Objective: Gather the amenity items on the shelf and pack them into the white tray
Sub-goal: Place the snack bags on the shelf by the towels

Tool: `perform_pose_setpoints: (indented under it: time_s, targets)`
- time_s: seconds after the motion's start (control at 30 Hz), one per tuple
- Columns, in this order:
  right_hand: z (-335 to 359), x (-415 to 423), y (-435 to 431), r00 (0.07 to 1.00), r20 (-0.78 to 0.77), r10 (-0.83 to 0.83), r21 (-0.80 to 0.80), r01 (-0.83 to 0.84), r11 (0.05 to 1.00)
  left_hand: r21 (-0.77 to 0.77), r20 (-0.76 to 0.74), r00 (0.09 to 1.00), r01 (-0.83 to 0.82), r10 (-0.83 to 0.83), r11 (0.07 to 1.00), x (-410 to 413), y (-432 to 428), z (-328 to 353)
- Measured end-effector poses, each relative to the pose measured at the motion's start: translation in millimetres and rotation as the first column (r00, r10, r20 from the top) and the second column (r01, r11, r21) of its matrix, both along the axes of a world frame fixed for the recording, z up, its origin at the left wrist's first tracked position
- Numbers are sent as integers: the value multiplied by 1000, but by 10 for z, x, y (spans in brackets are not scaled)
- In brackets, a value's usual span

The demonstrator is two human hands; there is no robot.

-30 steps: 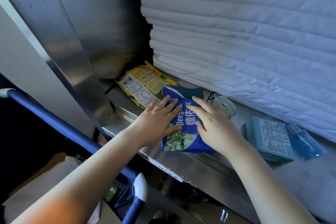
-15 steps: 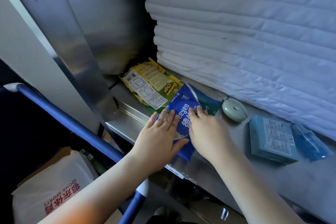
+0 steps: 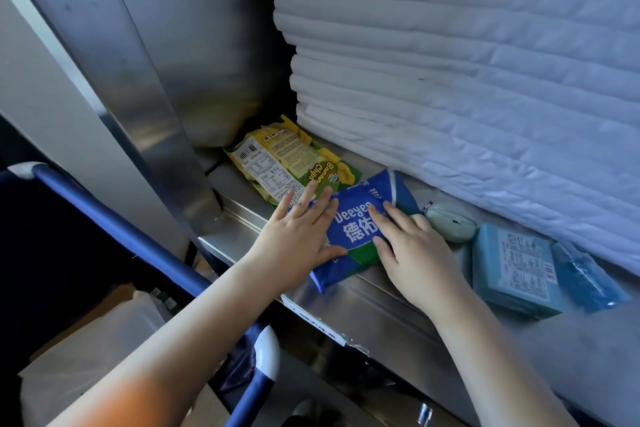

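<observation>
A blue wet-wipe pack (image 3: 356, 222) lies flat near the front edge of the steel shelf (image 3: 374, 295). My left hand (image 3: 298, 239) rests on its left side with straight fingers, the thumb along its lower edge. My right hand (image 3: 408, 246) lies flat on its right side. Behind them a yellow-green banana chips bag (image 3: 287, 163) lies in the shelf's corner. To the right sit a pale green pouch (image 3: 450, 222), a teal box (image 3: 516, 267) and a blue plastic packet (image 3: 585, 274). No white tray is in view.
A tall stack of folded white quilted linen (image 3: 467, 62) fills the back of the shelf. A steel upright (image 3: 149, 90) bounds the left side. A blue padded rail (image 3: 114, 229) runs below, over a white bag (image 3: 90, 350).
The wipe pack has slid back and left on the shelf, toward the chips bag, with both hands staying on it. The view has shifted slightly.
</observation>
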State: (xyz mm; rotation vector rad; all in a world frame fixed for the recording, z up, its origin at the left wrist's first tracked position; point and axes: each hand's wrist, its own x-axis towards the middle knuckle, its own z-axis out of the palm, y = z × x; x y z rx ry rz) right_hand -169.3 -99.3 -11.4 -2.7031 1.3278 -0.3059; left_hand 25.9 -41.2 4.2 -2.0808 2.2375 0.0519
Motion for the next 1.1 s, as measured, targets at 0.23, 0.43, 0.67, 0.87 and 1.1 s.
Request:
perform_pose_setpoints:
  time_s: [0.23,0.43,0.67,0.87,1.1]
  targets:
    - [8,-44,115,995,-42,-89,-100,85,991,-27,-118,993,-27,24,999,-60,43,-129]
    - [10,119,68,987,-20,160,22,-159,987,-117,-235,972,-16,-12,993,245,-10,-80]
    - [-126,80,128,991,13,131,34,-132,991,-242,-107,994,-33,8,970,830,36,-88]
    - [-116,73,141,992,17,127,37,-127,991,-467,-28,984,141,-174,873,814,59,-25]
    - [-82,67,131,989,34,147,61,-149,987,-471,27,938,316,-344,824,840,27,-43]
